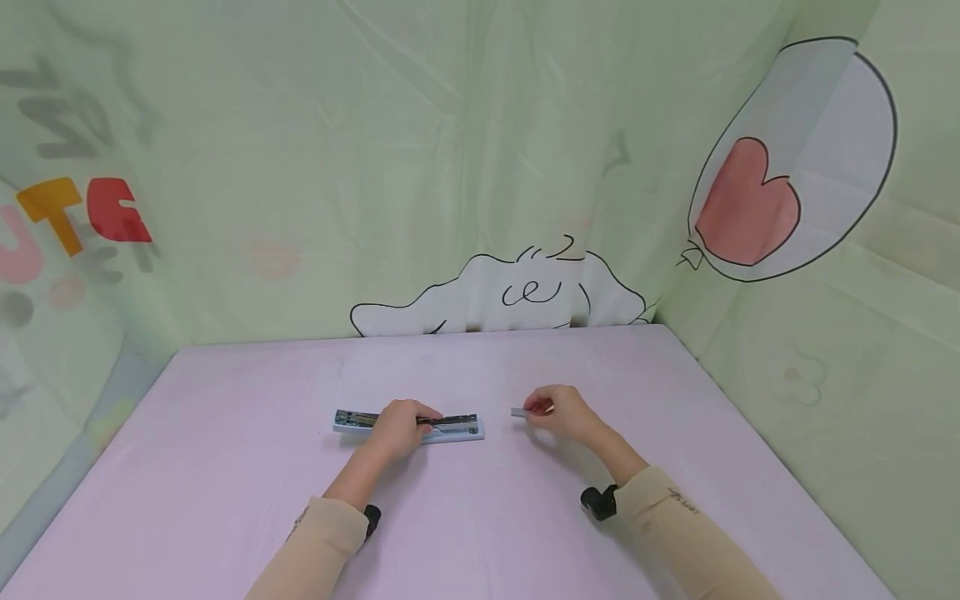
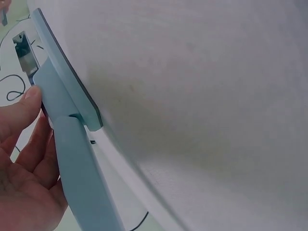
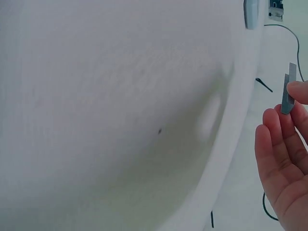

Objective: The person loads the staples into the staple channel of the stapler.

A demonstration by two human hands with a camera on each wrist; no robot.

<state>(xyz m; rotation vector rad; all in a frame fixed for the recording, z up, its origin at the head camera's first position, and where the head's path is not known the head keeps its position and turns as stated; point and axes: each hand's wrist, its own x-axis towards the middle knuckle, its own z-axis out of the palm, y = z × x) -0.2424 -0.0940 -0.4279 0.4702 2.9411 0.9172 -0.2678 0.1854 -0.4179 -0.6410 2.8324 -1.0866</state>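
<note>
A light-blue stapler point(image 1: 459, 433) lies opened out across the table, its metal inner parts facing up. My left hand point(image 1: 400, 429) grips it around the middle; in the left wrist view the thumb and fingers of the left hand point(image 2: 29, 154) hold the blue stapler body point(image 2: 62, 96) by its edge. To the right of the stapler, my right hand point(image 1: 564, 412) pinches a small grey strip of staples point(image 1: 518, 412). The right wrist view shows the staple strip point(image 3: 288, 91) between thumb and fingertips of the right hand point(image 3: 288, 159), apart from the stapler.
The table point(image 1: 225, 467) has a pale pink cover. Light green curtains point(image 1: 300, 167) with printed drawings hang behind it and at both sides. A dark device sits at each wrist.
</note>
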